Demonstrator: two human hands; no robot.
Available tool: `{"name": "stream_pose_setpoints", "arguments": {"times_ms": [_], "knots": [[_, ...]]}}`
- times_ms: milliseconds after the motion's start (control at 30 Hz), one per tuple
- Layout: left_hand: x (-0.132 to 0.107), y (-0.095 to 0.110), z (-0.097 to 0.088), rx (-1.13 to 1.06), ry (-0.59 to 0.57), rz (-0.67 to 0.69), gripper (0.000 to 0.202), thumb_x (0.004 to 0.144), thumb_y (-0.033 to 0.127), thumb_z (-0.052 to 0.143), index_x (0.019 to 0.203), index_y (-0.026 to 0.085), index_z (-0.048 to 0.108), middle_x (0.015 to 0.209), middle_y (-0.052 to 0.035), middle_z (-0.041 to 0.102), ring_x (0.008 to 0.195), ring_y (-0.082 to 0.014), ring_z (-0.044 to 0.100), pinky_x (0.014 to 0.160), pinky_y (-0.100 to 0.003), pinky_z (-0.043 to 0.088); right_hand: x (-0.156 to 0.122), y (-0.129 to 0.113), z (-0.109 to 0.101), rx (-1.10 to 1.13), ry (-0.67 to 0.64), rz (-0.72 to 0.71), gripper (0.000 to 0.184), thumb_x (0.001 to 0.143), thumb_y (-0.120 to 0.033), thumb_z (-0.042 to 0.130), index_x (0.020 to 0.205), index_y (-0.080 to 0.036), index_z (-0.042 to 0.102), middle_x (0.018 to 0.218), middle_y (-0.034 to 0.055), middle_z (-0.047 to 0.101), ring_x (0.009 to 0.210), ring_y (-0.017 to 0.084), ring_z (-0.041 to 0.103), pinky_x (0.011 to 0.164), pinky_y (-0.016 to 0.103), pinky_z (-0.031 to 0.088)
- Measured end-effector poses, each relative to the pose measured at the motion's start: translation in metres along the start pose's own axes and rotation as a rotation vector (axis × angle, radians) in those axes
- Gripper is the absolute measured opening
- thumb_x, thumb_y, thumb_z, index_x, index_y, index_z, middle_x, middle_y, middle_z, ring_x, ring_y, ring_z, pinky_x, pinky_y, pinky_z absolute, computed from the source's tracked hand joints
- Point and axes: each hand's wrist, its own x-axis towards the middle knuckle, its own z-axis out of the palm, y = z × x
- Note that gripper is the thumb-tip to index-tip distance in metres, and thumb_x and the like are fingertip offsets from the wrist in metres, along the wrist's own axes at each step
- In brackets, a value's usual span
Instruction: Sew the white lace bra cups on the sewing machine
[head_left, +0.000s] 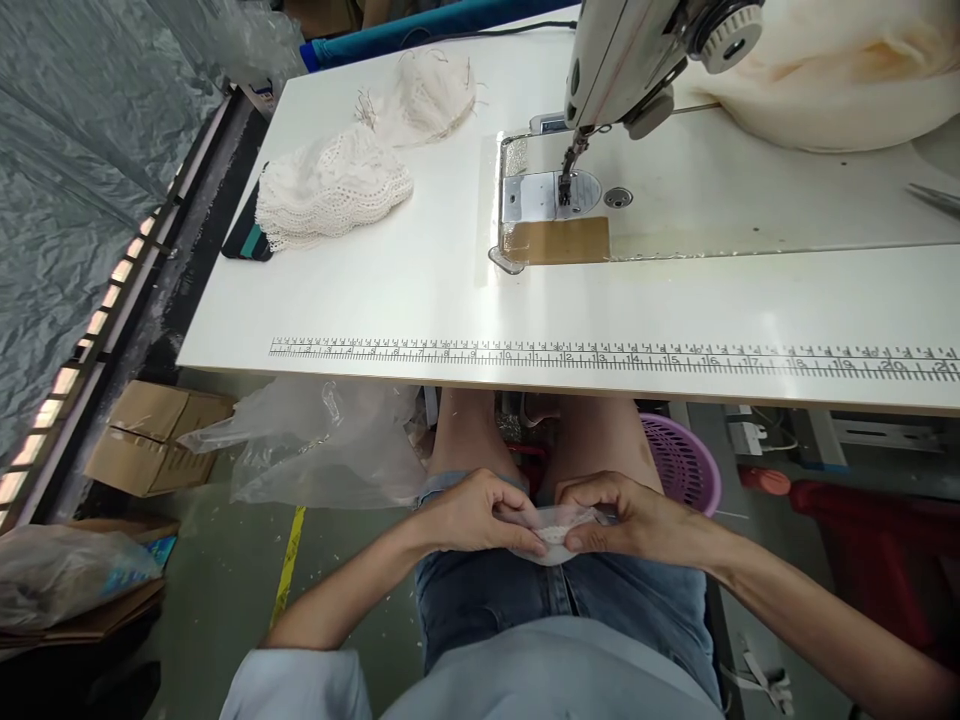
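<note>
Over my lap, my left hand (504, 517) and my right hand (609, 512) pinch a small sheer white piece of fabric (553, 535) between thumbs and fingers. The piece has a lacy patch in its middle and is stretched between both hands; its exact kind is not clear. Beyond it, on the white sewing table (390, 290), lies a pile of white scalloped lace pieces (330, 190). Behind that pile rests another cream fabric piece (433, 95) with loose threads. A sewing machine (622, 70) stands at the back right, its needle and presser foot over the metal plate.
A printed ruler strip (600, 358) runs along the table's front edge. Cream fabric (840, 80) lies right of the machine, near metal tips (934, 198). Below are a clear plastic bag (330, 450), a purple basket (681, 465) and a cardboard box (154, 435).
</note>
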Motion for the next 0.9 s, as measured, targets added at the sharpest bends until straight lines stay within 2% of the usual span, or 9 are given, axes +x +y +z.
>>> {"name": "stream_pose_setpoints", "arguments": {"times_ms": [200, 400, 767, 900], "knots": [[-0.002, -0.005, -0.001, -0.034, 0.016, -0.041, 0.024, 0.064, 0.03, 0.076, 0.078, 0.01, 0.073, 0.059, 0.0018, 0.062, 0.056, -0.0075, 0.052, 0.053, -0.016, 0.037, -0.007, 0.001, -0.003, 0.002, -0.023, 0.04, 0.031, 0.074, -0.042, 0.07, 0.092, -0.017, 0.064, 0.081, 0.0004, 0.061, 0.074, 0.015, 0.055, 0.066, 0.024, 0.04], [-0.003, -0.012, -0.001, -0.068, 0.02, -0.072, 0.027, 0.063, 0.032, 0.077, 0.079, 0.01, 0.073, 0.063, 0.0005, 0.065, 0.057, -0.007, 0.052, 0.055, -0.016, 0.038, -0.008, 0.005, -0.002, -0.031, -0.009, 0.02, 0.027, 0.078, -0.043, 0.065, 0.08, -0.016, 0.064, 0.076, 0.0001, 0.058, 0.07, 0.014, 0.053, 0.065, 0.024, 0.039], [-0.003, -0.011, -0.002, -0.007, 0.005, -0.056, 0.03, 0.064, 0.038, 0.076, 0.078, 0.011, 0.074, 0.061, 0.0001, 0.064, 0.056, -0.0077, 0.051, 0.053, -0.016, 0.038, -0.009, 0.005, -0.003, -0.067, -0.007, 0.011, 0.033, 0.078, -0.047, 0.064, 0.075, -0.015, 0.063, 0.07, -0.0009, 0.052, 0.065, 0.012, 0.048, 0.062, 0.024, 0.035], [-0.002, -0.012, -0.001, -0.031, 0.008, -0.044, 0.031, 0.064, 0.038, 0.076, 0.078, 0.011, 0.074, 0.062, -0.0009, 0.066, 0.057, -0.0082, 0.053, 0.054, -0.016, 0.039, -0.009, 0.006, -0.002, -0.041, -0.023, 0.004, 0.034, 0.074, -0.046, 0.068, 0.089, -0.016, 0.063, 0.077, -0.0002, 0.057, 0.071, 0.014, 0.052, 0.064, 0.024, 0.038]]}}
